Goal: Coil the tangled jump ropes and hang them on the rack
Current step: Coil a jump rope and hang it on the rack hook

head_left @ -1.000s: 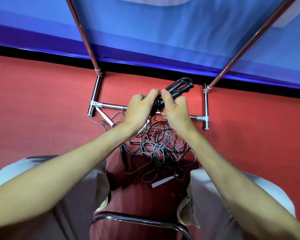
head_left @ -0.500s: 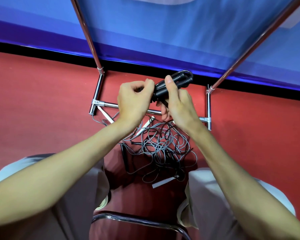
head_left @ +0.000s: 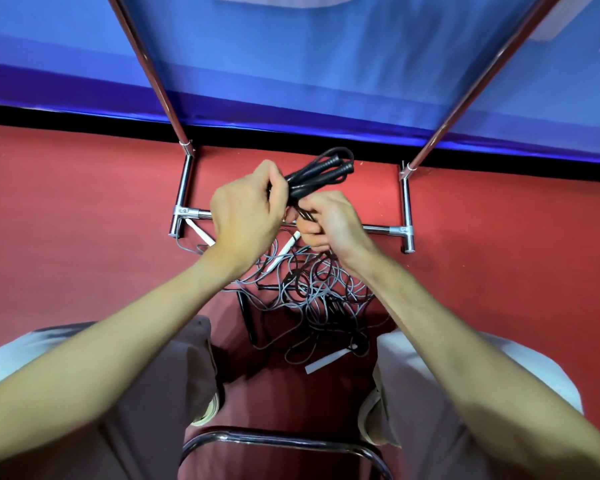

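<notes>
A black jump rope bundle (head_left: 321, 174), its handles and cord folded together, is held up above the floor. My left hand (head_left: 248, 216) grips its left side and my right hand (head_left: 329, 225) pinches the cord just below the handles. Under my hands a tangled pile of grey and black jump ropes (head_left: 312, 292) lies on the red floor, with white handles (head_left: 326, 362) and black handles sticking out. The chrome rack (head_left: 381, 231) stands behind the pile, its base bar running left to right and two poles rising to the top corners.
A blue banner (head_left: 309, 64) hangs behind the rack, above a black strip. My knees in pale trousers frame the pile on both sides. The curved metal edge of a chair (head_left: 278, 441) is at the bottom centre.
My left hand has shifted to the right along the black bundle and my right hand has dropped lower, under the handles. The pile on the floor lies as before.
</notes>
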A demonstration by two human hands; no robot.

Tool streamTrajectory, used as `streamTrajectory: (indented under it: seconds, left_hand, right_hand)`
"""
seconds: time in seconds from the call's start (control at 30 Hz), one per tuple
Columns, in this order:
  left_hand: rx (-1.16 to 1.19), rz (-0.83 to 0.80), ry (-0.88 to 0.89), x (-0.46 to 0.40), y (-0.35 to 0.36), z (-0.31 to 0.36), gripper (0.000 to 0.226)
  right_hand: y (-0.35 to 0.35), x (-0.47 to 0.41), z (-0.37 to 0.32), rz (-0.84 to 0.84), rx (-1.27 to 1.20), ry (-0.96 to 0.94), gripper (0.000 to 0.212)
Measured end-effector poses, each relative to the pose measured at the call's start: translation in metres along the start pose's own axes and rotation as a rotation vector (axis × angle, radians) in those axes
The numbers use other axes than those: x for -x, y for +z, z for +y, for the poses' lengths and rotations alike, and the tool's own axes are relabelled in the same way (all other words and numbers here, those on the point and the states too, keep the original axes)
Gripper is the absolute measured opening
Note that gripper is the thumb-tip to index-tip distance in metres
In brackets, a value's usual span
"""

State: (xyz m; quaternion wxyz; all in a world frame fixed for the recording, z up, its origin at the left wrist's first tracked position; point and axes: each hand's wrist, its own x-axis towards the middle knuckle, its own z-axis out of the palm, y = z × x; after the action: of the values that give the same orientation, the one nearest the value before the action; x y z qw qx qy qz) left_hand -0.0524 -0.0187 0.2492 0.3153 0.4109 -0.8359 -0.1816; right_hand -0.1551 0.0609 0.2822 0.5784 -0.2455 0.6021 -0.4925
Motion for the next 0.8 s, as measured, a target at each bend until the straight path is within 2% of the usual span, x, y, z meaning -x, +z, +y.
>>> streamTrajectory:
  seconds: [0.07,0.17,0.3,0.4,0.57,0.8]
  left_hand:
    - [-0.138,-0.018,0.127,0.004,0.002,-0.005,0.036]
    - [-0.302,0.017,0.315,0.011,0.006,-0.014,0.039]
    - [-0.331,0.098,0.458,0.018,0.008,-0.021,0.043]
    - [-0.368,0.145,0.518,0.018,0.005,-0.021,0.036]
    - [-0.405,0.165,0.558,0.017,0.004,-0.012,0.031]
    - [-0.495,0.173,0.650,0.020,0.008,-0.008,0.038]
  right_hand:
    - [-0.001,0.001,-0.001,-0.020,-0.010,0.102,0.040]
    - [-0.004,0.002,-0.006,-0.062,0.031,0.270,0.062]
    - [-0.003,0.004,-0.005,-0.026,-0.024,0.402,0.070]
    - [0.004,0.003,0.002,0.094,-0.062,0.423,0.065]
    - [0.011,-0.001,0.010,0.300,-0.116,0.332,0.054]
    - [0.002,-0.009,0.009,0.281,-0.138,0.335,0.042]
